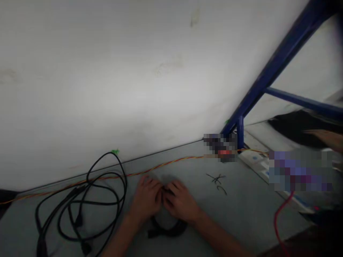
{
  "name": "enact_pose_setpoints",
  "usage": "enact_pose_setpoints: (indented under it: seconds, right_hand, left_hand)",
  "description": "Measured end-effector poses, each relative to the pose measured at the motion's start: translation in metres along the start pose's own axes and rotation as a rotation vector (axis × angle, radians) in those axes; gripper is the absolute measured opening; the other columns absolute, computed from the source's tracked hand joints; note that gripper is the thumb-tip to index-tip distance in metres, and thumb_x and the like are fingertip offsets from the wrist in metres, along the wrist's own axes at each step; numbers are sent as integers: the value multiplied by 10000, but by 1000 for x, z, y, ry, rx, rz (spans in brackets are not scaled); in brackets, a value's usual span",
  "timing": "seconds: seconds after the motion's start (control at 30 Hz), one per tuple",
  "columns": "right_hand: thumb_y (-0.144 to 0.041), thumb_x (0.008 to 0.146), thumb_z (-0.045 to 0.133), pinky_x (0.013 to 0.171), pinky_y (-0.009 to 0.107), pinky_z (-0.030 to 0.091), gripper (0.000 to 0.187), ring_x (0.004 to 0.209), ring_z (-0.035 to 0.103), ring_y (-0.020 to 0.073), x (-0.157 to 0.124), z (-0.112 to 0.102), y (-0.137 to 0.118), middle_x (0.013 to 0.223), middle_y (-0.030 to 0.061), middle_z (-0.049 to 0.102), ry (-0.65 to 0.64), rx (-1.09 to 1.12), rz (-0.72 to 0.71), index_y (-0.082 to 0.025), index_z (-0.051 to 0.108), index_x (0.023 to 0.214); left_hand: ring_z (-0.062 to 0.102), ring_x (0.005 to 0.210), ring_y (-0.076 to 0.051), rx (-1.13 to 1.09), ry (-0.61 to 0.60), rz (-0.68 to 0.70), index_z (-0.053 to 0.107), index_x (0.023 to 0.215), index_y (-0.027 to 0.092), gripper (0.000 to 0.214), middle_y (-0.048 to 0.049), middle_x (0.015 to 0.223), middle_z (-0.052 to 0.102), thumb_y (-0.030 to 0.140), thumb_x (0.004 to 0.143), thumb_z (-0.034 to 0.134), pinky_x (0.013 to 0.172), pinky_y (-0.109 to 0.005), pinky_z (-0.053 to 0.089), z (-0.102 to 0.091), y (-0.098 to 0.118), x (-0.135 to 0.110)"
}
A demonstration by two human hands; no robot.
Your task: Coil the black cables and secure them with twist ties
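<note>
Your left hand [146,200] and right hand [180,201] sit together, fingertips meeting over a black cable [167,231] looped on the worktop [241,217]; whether they clamp it is hidden. It looks light and limp, so grip along the loop. A cable bundle [80,203] lies to the left.

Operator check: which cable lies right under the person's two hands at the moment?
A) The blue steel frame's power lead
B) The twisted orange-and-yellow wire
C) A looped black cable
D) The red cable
C. The looped black cable curves out beneath the left hand and the right hand, which sit close together above it.
</note>
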State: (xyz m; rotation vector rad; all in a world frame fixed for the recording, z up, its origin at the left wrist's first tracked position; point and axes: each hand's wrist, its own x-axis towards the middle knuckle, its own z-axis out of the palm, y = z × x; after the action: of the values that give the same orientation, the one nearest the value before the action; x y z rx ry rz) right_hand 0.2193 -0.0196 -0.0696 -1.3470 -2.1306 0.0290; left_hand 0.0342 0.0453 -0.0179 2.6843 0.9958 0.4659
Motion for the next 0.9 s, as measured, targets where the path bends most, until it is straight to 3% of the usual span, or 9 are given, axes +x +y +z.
enact_pose_setpoints:
  seconds: [0.2, 0.4, 0.57, 0.7, 0.9]
  right_hand:
    - [-181, 916, 767, 855, 403, 559, 81, 960, 607, 247, 0, 1, 1, 1011, 70, 720, 14, 19, 15, -226, 784, 982]
    - [-177, 893, 796, 841, 399, 562, 74, 939, 615, 244, -1, 2, 1, 993, 55, 718, 23, 4, 3, -214, 771, 952]
    - [-212, 928, 780, 828, 395, 560, 72, 937, 619, 243, 1, -1, 2, 996, 64, 721, -8, -17, -6, -219, 776, 1000]
    - [-169, 929, 776, 837, 436, 569, 119, 938, 638, 267, 3, -8, -4, 1045, 96, 737, -117, -146, -76, -173, 788, 1047]
    - [-163, 875, 803, 1026, 564, 543, 226, 1215, 637, 387, -1, -7, -24, 1317, 219, 716, -207, -248, -118, -114, 822, 1094]
  left_hand:
    - [752, 995, -249, -15, 86, -64, 776, 1155, 269, 242, -48, 1043, 835, 183, 1008, 603, 1076, -524, 514, 10, -12, -6]
    - [757, 1038, -260, 9, 83, -13, 788, 1139, 277, 282, -52, 1131, 830, 141, 1003, 583, 1120, -556, 481, 13, -7, -14]
    - [719, 1091, -288, 111, -58, 28, 749, 1240, 238, 312, -90, 1166, 807, 147, 1002, 569, 1199, -589, 423, 1, 0, -13]
    - [697, 1080, -302, 180, -183, 45, 740, 1217, 216, 341, -111, 1138, 787, 97, 938, 585, 1114, -530, 492, -3, 1, -7]
    - [685, 1058, -306, 205, -258, 110, 730, 1177, 177, 393, -125, 1107, 759, 29, 836, 604, 999, -450, 537, -3, -2, 2]
